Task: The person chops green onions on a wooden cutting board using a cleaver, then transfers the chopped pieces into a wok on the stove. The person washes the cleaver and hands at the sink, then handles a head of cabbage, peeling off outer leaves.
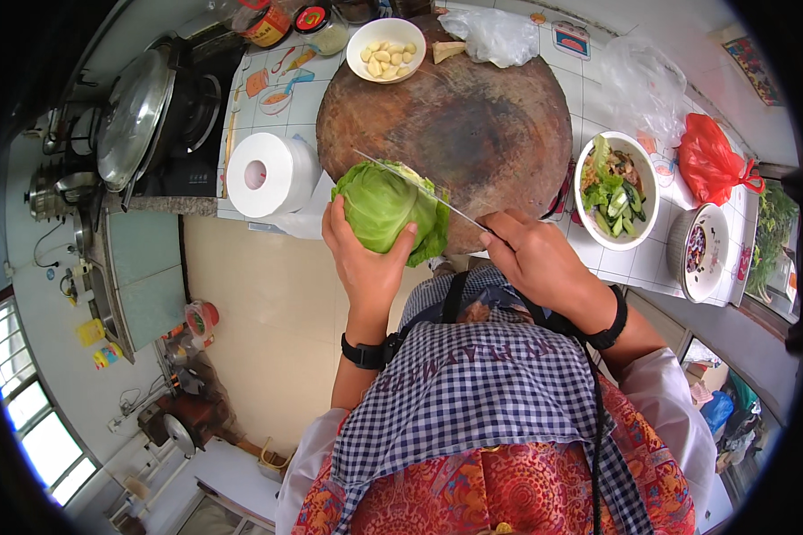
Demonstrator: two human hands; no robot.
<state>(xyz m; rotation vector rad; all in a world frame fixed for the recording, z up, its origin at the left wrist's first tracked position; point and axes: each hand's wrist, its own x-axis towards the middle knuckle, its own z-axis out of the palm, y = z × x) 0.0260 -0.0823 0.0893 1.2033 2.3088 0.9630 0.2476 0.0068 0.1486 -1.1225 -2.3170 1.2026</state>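
A green cabbage point(389, 210) rests at the near left edge of a round wooden chopping block point(482, 134). My left hand point(368, 261) clasps it from the near side, thumb and fingers spread around its leaves. Gripped in my right hand point(539, 264) is the handle of a knife point(423, 190). Seen almost edge-on, the blade runs up and left along the cabbage's far right side. Whether it has cut into the leaves cannot be made out. A white bowl of peeled garlic cloves point(386, 51) sits on the block's far left edge.
Left of the block stands a toilet paper roll point(271, 175), with a lidded wok point(137, 120) beyond it. To the right are a bowl of lettuce and cucumber point(617, 190), a second bowl point(699, 253) and a red plastic bag point(712, 160). Jars point(321, 30) line the back.
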